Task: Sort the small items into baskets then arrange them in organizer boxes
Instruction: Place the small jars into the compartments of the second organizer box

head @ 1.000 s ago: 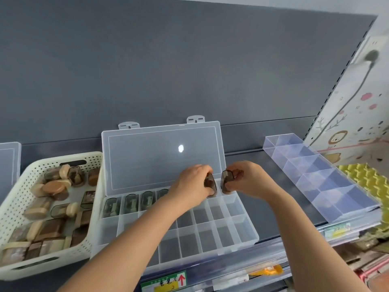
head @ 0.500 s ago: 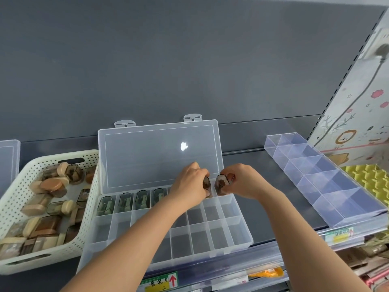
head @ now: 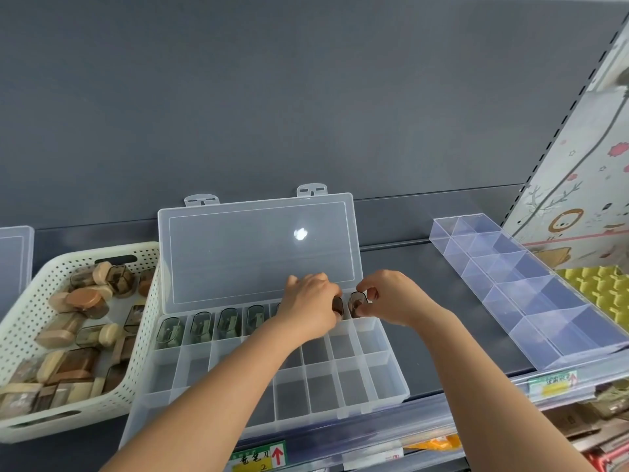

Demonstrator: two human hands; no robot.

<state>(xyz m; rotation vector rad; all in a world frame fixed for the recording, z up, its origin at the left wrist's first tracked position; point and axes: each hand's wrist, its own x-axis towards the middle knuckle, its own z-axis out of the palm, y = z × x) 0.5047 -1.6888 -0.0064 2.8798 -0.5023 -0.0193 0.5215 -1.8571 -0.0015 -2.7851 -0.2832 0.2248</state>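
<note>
**Right now: both hands at the back row of the box**

From my station I see both hands close together over the clear plastic organizer box (head: 354,386). It sits on the dark grey shelf (head: 425,301) with its hinged transparent lid (head: 238,260) standing open against the back panel.

The left hand (head: 308,308) has its fingers curled down on a small, smoky-brown translucent plastic piece, the left piece (head: 337,306), at the back row. The right hand (head: 391,298) pinches a matching one, the right piece (head: 357,304), between thumb and fingertips. It is held upright at the far-right back compartment. The two pieces stand just beside each other. I cannot tell whether either rests on the box floor.

Four more greenish-brown pieces (head: 200,327) stand upright, one to a compartment, at the left end of that same back row. The left hand hides what lies between them and the held pair.

Just beside the box on its left is a cream perforated plastic basket (head: 149,321) holding a loose heap of brown and beige small items (head: 85,298). To the right, well apart, a long clear blue-tinted divider tray (head: 531,301) lies at an angle on the shelf. On the shelf's front rail below the box sits a green and yellow price label (head: 260,456) with a red arrow.
</note>
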